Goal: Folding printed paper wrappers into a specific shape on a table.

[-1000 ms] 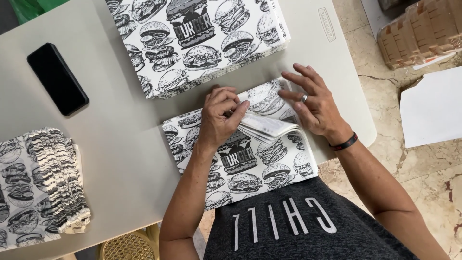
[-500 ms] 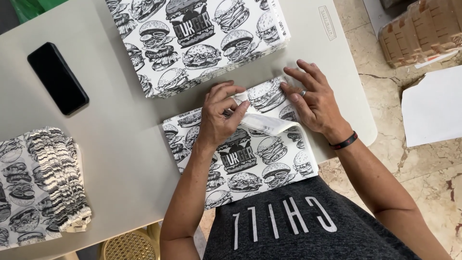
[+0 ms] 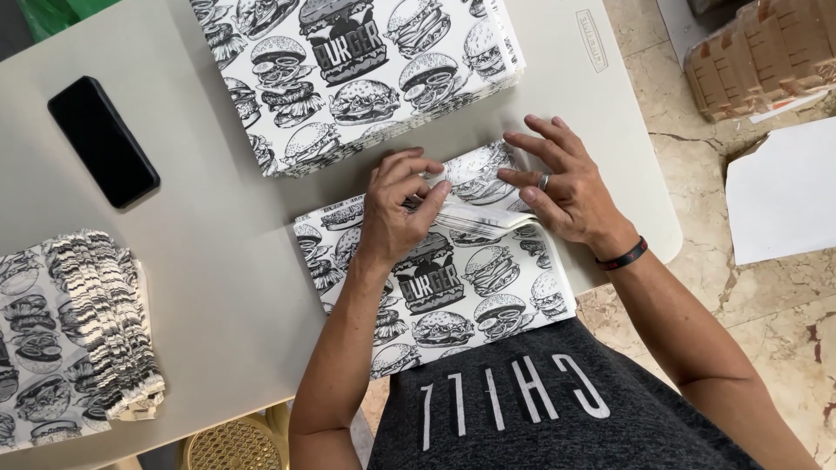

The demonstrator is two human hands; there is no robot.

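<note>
A burger-printed sheet (image 3: 453, 287) lies on the table (image 3: 218, 252) right in front of the person, its near edge running over the table edge and partly hidden by the grey shirt (image 3: 540, 409). Its far end is folded over into a flap (image 3: 488, 218). The left hand (image 3: 396, 213) sits on the sheet with fingers curled, the fingertips pinching the flap's edge; how many layers it grips is hard to make out. The right hand (image 3: 566, 187) lies flat with fingers spread, pressing the far right part of the sheet, clamped on nothing. It hides the sheet's corner.

Beyond lies a stack (image 3: 366, 70) of the same printed sheets, cut off by the top edge. At the left a fanned pile (image 3: 78, 331) of folded ones runs out of view. A black phone (image 3: 103, 141) lies face up, well apart from both hands. On the floor at right, a white sheet (image 3: 784, 191) and brown cartons (image 3: 766, 57) are only partly in view.
</note>
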